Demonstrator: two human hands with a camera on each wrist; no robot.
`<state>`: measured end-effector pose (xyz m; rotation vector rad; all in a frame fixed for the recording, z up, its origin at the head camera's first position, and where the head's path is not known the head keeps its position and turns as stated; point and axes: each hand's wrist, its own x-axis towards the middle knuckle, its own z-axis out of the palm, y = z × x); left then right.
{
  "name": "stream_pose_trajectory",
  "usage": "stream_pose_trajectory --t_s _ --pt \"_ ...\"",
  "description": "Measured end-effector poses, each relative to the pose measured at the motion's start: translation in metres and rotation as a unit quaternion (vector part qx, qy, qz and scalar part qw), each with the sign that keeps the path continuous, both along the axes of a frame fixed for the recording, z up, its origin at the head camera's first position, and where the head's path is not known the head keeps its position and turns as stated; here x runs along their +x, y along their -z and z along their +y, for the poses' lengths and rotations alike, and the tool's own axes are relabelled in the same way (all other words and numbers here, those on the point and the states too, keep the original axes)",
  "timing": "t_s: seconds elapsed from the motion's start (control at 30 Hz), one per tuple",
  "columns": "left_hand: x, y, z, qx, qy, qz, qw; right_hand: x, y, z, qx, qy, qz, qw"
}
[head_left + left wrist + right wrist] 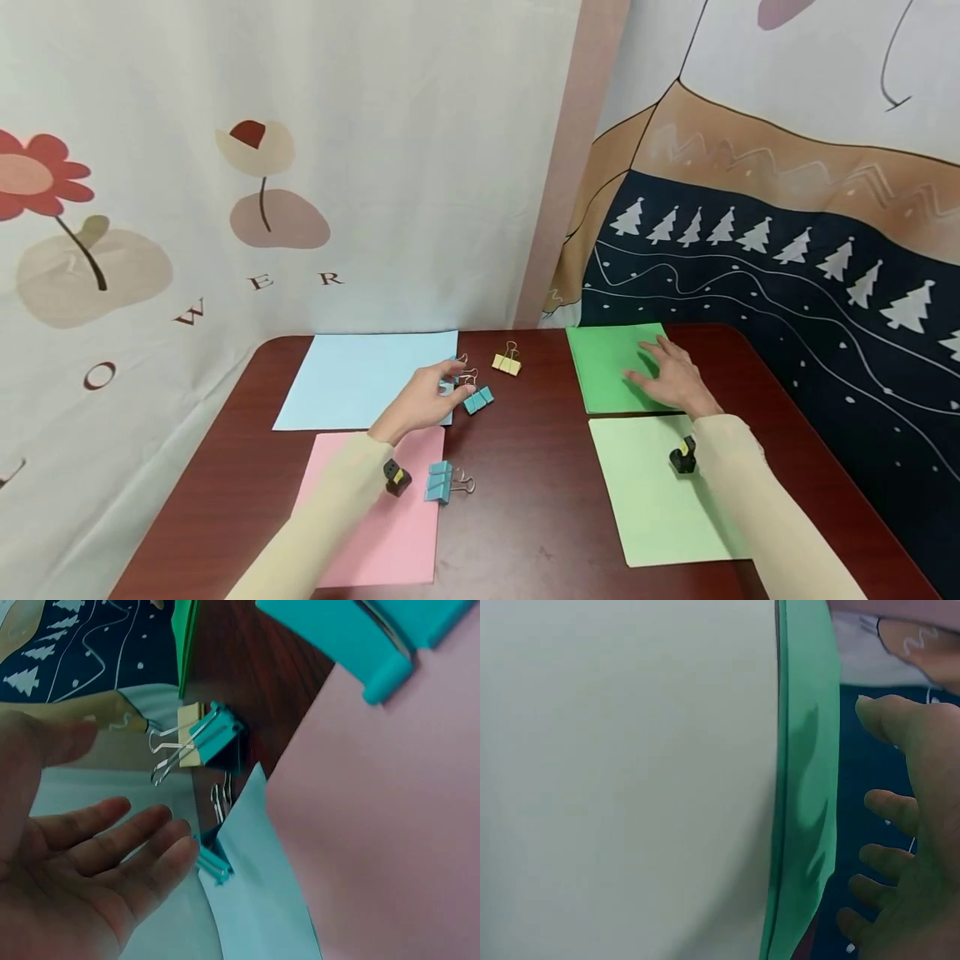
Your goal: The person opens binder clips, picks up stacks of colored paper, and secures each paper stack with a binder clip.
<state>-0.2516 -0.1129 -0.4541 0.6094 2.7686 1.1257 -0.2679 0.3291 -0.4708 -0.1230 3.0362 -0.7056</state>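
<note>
My left hand (422, 402) hovers over the right edge of the light blue paper (360, 375), fingers loosely bent and holding nothing. Close to its fingertips, a teal binder clip (214, 862) sits at that paper's edge, partly hidden by the hand in the head view. Another teal binder clip (478, 401) lies on the table just right of the fingers, with a yellow binder clip (507, 364) farther back. My right hand (675, 379) is spread above the green paper (600, 358); nothing is in it, and whether it touches the paper I cannot tell.
Pink paper (397, 546) lies at the front left, with a teal binder clip (438, 482) on its right edge. Pale green paper (645, 508) is under my right forearm. Behind the dark red table (525, 517) hangs a patterned curtain (420, 167).
</note>
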Motion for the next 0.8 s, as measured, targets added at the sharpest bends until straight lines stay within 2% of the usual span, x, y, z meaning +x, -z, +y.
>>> stream_pose_trajectory --t_s 0.17,0.5,0.8 --pt "-0.002 0.001 0.009 -0.008 -0.013 0.002 0.9999 -0.001 0.001 0.012 0.008 0.005 -0.019 0.9998" --pt "-0.006 0.006 0.023 -0.017 -0.011 -0.045 0.9988 -0.005 0.005 0.023 0.016 0.01 -0.059 0.9981" --pt "-0.01 0.007 0.034 -0.062 -0.048 -0.01 0.9969 -0.008 0.002 0.023 0.025 -0.004 -0.053 0.9983"
